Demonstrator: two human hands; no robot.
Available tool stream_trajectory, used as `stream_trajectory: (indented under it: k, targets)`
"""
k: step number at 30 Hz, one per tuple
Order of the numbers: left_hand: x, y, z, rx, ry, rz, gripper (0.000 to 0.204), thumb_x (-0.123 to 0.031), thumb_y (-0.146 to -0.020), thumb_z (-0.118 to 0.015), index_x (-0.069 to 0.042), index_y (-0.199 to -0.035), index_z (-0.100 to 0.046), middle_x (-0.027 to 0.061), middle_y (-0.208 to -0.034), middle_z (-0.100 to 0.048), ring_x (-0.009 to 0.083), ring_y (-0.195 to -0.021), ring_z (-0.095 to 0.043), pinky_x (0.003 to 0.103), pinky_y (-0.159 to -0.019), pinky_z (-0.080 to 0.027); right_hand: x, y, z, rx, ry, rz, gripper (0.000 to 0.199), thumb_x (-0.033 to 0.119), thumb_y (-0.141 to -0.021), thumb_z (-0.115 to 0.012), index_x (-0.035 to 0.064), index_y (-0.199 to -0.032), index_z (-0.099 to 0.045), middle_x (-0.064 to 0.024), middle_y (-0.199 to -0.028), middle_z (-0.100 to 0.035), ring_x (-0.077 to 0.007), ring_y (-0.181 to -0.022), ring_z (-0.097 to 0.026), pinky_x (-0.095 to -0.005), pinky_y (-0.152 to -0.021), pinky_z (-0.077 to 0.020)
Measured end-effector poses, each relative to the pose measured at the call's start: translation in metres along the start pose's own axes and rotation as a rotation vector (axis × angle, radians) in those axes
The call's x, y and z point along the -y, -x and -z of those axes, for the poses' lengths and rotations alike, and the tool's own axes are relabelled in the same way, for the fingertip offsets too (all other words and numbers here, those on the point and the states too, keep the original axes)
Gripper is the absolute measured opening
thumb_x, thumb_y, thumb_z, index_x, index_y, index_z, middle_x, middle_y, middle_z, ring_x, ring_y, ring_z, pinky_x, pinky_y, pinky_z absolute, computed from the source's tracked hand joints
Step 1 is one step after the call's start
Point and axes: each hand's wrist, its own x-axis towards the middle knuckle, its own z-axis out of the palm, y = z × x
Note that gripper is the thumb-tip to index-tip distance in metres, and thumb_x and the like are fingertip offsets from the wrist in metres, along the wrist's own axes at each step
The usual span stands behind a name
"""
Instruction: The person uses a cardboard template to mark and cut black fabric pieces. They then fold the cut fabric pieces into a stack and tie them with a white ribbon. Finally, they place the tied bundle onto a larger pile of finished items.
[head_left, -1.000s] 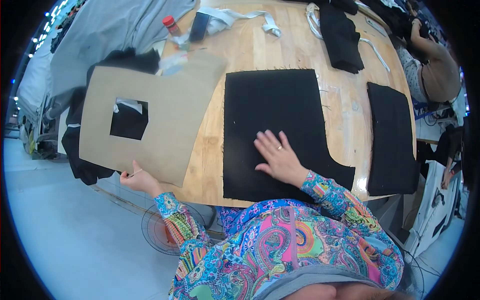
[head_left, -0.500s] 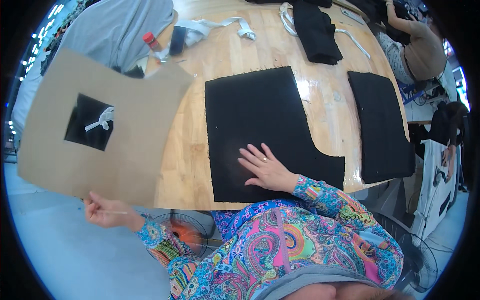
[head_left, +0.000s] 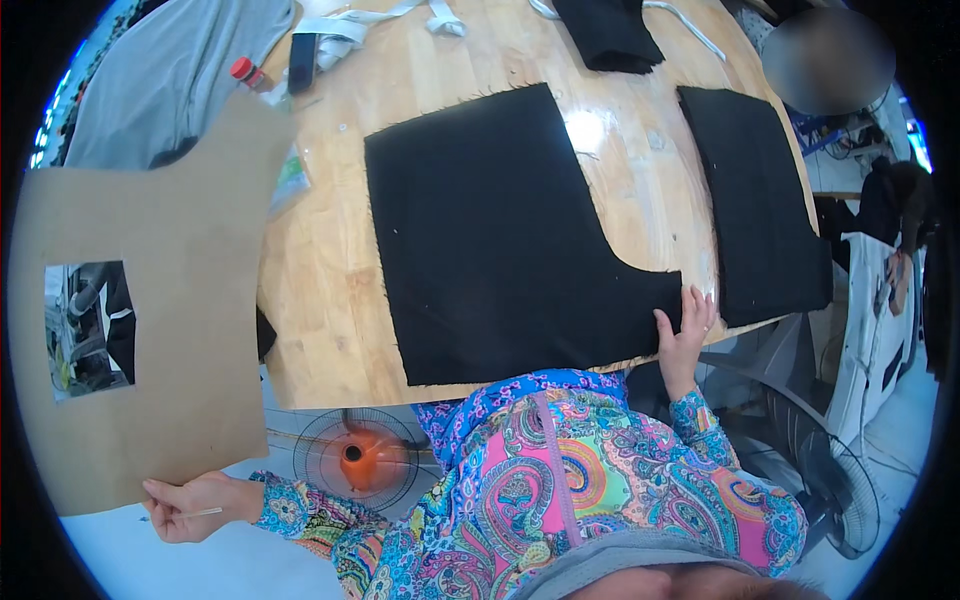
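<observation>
Loosely, right hand touches cloth; left pinches cardboard.

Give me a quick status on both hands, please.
Left hand holding tan sheet by lower edge. Right hand at right corner of black cloth. Another black piece farther right.

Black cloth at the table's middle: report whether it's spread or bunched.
Spread: the black cloth lies flat on the table, showing its broad outline.

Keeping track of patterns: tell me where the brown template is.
The brown template is at the head view's left, lower edge held by the left hand, left of the large black panel.
</observation>
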Motion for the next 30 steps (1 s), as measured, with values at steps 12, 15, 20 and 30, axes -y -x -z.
stream_trajectory:
  k: [12,15,20,30]
  targets:
    - [0.026,0.011,0.008,0.088,-0.088,0.004,0.020,-0.002,-0.082,-0.067,0.000,-0.086,-0.047,0.0130,-0.089,-0.057,0.0190,-0.078,-0.055,0.028,-0.070,-0.050,-0.003,0.001,0.000,-0.034,-0.081,-0.127,0.030,0.014,-0.079,-0.070,0.0015,-0.103,-0.058,-0.0137,-0.123,-0.050,-0.0346,-0.127,-0.033,-0.0430,-0.105,-0.0276]
    - [0.028,0.010,0.010,0.092,-0.143,0.008,0.020,-0.002,-0.082,-0.067,0.000,-0.086,-0.048,0.0119,-0.088,-0.056,0.0190,-0.077,-0.055,0.029,-0.069,-0.049,-0.003,0.002,0.000,-0.040,-0.097,-0.122,0.027,0.014,-0.079,-0.070,0.0021,-0.100,-0.058,-0.0133,-0.122,-0.050,-0.0340,-0.127,-0.034,-0.0426,-0.104,-0.0280]
    - [0.029,0.013,0.008,0.094,-0.150,0.069,0.020,-0.001,-0.082,-0.068,-0.001,-0.086,-0.048,0.0102,-0.090,-0.054,0.0188,-0.077,-0.054,0.029,-0.070,-0.051,-0.001,0.001,0.000,-0.036,-0.140,-0.151,0.025,0.014,-0.079,-0.070,0.0024,-0.098,-0.058,-0.0131,-0.122,-0.050,-0.0333,-0.126,-0.034,-0.0427,-0.104,-0.0281]
    - [0.032,0.015,0.008,0.129,-0.171,0.032,0.019,-0.003,-0.083,-0.066,0.000,-0.088,-0.048,0.0097,-0.087,-0.053,0.0189,-0.077,-0.054,0.030,-0.069,-0.050,-0.004,0.002,-0.001,-0.039,-0.155,-0.149,0.024,0.014,-0.079,-0.071,0.0028,-0.095,-0.058,-0.0134,-0.121,-0.050,-0.0327,-0.125,-0.036,-0.0417,-0.104,-0.0284]
